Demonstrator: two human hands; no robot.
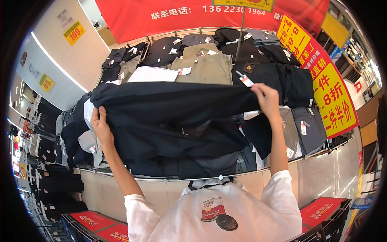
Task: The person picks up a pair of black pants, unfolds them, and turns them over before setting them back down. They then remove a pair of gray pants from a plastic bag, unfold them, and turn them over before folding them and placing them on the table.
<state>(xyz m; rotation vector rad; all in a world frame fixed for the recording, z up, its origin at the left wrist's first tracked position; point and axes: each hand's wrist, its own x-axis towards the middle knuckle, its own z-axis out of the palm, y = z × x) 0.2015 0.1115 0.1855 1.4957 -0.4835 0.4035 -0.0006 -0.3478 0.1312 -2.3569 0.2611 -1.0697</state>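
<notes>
A pair of black trousers point(173, 101) is stretched sideways between my two hands, over the display of folded clothes. My left hand point(101, 126) grips it at the left end, thumb on top of the cloth. At the other end my right hand point(266, 98) pinches the upper edge, close to a white and red price tag point(245, 80). The lower part of the black cloth hangs in loose folds and hides much of the stack beneath. Just behind it lie folded khaki trousers point(209, 66) and a white paper sheet point(155, 74).
Folded dark trousers point(163, 50) with tags fill the back of the stand. Grey trousers point(308, 129) lie at the right, near a yellow and red sale sign point(332, 97). A metal pole point(240, 36) rises among the stacks. Red-topped display racks point(94, 221) stand behind at both sides.
</notes>
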